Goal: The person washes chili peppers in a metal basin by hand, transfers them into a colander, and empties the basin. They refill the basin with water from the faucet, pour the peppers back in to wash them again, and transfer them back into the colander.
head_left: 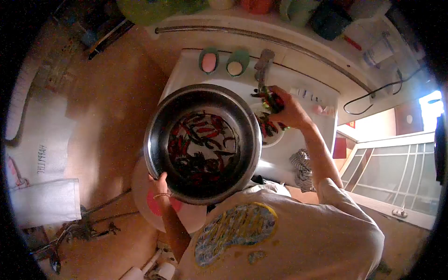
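A large metal basin (248, 116) holds many red and dark chili peppers (204, 130) lying in what looks like water. My left hand (161, 183) grips the basin's near-left rim, its fingers partly hidden behind it. To the right of the basin, my right hand (295, 111) is closed around a bunch of red and green chili peppers (274, 101). Below that hand, a white round bowl (274, 140), partly covered by the basin, contains more red chilies (267, 129). The faucet (265, 63) rises just behind my right hand.
Two green soap dishes (234, 68) with soap stand at the back of the white washstand (179, 70). A striped cloth (302, 168) lies at right. A metal rail (242, 31) runs along the shelf above. White towels (44, 200) hang at left; a windowed door (396, 170) stands right.
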A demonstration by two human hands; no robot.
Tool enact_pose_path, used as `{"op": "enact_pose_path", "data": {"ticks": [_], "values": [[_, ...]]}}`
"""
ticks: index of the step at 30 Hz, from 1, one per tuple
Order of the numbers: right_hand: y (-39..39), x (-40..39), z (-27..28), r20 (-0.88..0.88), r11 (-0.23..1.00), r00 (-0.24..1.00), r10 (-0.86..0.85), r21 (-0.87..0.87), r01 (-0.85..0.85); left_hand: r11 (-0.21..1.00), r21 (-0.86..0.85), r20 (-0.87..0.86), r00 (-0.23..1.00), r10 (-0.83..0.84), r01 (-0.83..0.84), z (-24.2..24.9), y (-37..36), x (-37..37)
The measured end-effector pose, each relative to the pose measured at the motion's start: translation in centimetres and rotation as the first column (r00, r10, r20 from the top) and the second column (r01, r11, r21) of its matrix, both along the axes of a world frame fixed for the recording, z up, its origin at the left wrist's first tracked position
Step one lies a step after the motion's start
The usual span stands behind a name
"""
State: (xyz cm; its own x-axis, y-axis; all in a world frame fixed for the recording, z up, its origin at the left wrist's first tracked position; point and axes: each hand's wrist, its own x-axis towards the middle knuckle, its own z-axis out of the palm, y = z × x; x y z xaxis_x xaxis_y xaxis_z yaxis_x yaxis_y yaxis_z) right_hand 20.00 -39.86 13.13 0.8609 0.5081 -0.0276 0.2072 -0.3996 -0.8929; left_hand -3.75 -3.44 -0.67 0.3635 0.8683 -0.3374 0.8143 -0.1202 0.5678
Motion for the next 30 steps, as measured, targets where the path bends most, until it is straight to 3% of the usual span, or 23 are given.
{"op": "enact_pose_path", "data": {"ticks": [2, 4, 5, 7, 8, 10, 11, 13, 15, 17, 19, 20, 21, 23, 24, 26, 27, 28, 30], "values": [[-1.5, 1.3, -2.2, -0.105, 1.0, 0.994, -0.019, -0.01, 0.018, 0.999, -0.051, 0.081, 0.997, 0.0, 0.004, -3.7, 2.1, -1.4], [-2.5, 2.4, -7.2, 0.212, 0.944, 0.969, 0.126, -0.325, -0.052, 0.986, 0.162, 0.126, 0.991, -0.054, 0.034, -6.3, 3.2, -2.2], [-3.0, 2.7, -9.7, 0.213, 0.945, 0.968, 0.129, -0.323, -0.054, 0.986, 0.164, 0.127, 0.991, -0.051, 0.03, -5.0, 2.6, -1.9], [-3.5, 3.0, -14.2, 0.048, 0.933, 0.988, 0.149, -0.339, -0.124, 0.973, 0.188, -0.09, 0.988, -0.121, 0.137, -0.6, 0.7, -1.1], [-3.0, 2.9, -15.3, 0.047, 0.933, 0.987, 0.153, -0.335, -0.129, 0.972, 0.192, -0.093, 0.989, -0.117, 0.133, -0.6, 0.6, -1.3], [-1.9, 2.4, -17.3, -0.08, 0.801, 0.983, 0.168, -0.571, -0.183, 0.964, 0.239, -0.167, 0.983, -0.081, 0.12, -0.7, 0.4, -1.7], [-1.6, 2.7, -19.3, -0.085, 0.801, 0.982, 0.172, -0.567, -0.189, 0.963, 0.241, -0.173, 0.982, -0.077, 0.117, -0.6, 0.3, -1.9], [-1.0, 3.2, -22.7, -0.221, 0.687, 0.962, 0.162, -0.675, -0.27, 0.984, 0.063, 0.075, 0.983, -0.17, 0.166, 0.7, -0.2, -1.8], [-0.8, 3.1, -23.6, -0.182, 0.659, 0.949, 0.255, -0.686, -0.309, 0.967, 0.055, 0.154, 0.955, -0.254, 0.248, 2.6, -1.0, -1.5], [-0.8, 2.9, -25.6, 0.1, 0.679, 0.927, 0.361, -0.71, -0.188, 0.943, 0.054, 0.232, 0.914, -0.332, 0.329, 2.8, -1.0, -1.5], [-0.6, 2.6, -23.5, 0.061, 0.695, 0.962, 0.267, -0.704, -0.148, 0.96, 0.183, -0.148, 0.971, -0.186, 0.212, 2.1, -0.9, -1.4], [-0.3, 2.5, -21.8, 0.022, 0.706, 0.985, 0.171, -0.7, -0.107, 0.96, 0.184, -0.149, 0.972, -0.183, 0.209, 2.3, -1.1, -1.2], [0.0, 2.6, -19.5, 0.022, 0.706, 0.984, 0.176, -0.699, -0.11, 0.977, 0.14, -0.293, 0.949, -0.114, 0.161, 3.8, -2.0, -0.2], [1.3, 2.8, -14.3, 0.028, 0.743, 0.986, -0.166, -0.654, 0.144, 0.99, 0.106, -0.433, 0.901, -0.037, 0.092, 3.9, -1.9, -0.2], [2.1, 2.2, -11.8, 0.027, 0.746, 0.988, -0.155, -0.652, 0.135, 0.964, 0.187, -0.423, 0.901, -0.093, 0.188, 2.4, -1.1, -0.9], [3.9, -0.1, -7.8, 0.38, 0.915, 0.893, -0.239, -0.22, 0.339, 0.924, 0.266, -0.423, 0.895, -0.143, 0.274, 1.9, -0.7, -1.6], [5.1, -0.9, -6.9, 0.394, 0.98, 0.91, -0.126, -0.093, 0.176, 0.934, 0.245, -0.357, 0.92, -0.163, 0.261, 2.6, -1.1, -1.5], [6.5, -1.0, -7.0, 0.322, 0.982, 0.946, 0.051, -0.188, 0.011, 0.942, 0.224, -0.288, 0.941, -0.179, 0.248, 3.6, -1.8, -1.1], [9.8, -0.5, -8.9, 0.453, 0.931, 0.835, 0.313, -0.321, -0.174, 0.957, 0.184, -0.138, 0.97, -0.202, 0.226, 5.2, -2.9, -0.4]]}}
